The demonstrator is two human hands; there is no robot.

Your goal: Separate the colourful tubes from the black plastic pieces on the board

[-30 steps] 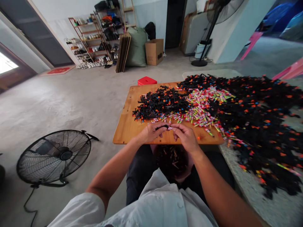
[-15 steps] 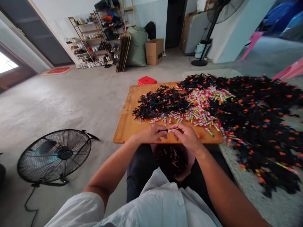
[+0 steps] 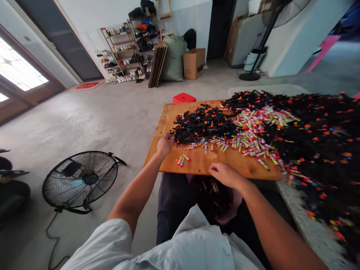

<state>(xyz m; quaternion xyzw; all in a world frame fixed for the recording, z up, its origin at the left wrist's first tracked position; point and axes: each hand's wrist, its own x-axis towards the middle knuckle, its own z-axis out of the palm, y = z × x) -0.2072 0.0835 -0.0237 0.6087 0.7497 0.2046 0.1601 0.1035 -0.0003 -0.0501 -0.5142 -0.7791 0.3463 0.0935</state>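
Observation:
My left hand is at the left edge of a pile of small black plastic pieces with orange and blue tips. Its fingers are bent together against the pile; what is between them is too small to make out. My right hand hovers at the table's front edge, fingers loosely stretched to the left, with nothing visible in them. Between the hands lie a few small printed tubes, pink and yellow-green. More such tubes are heaped to the right. Below my right hand, a pink tub between my legs holds dark pieces.
The wooden table adjoins a stone-like surface heaped with black pieces. A red stool stands behind. A floor fan is at left; shoe racks, a carton and a standing fan are farther back.
My hands, together on a small piece before, are now apart. The left moved forward and left to the black pile; the right stayed near the edge. The view shifted, and loose tubes show.

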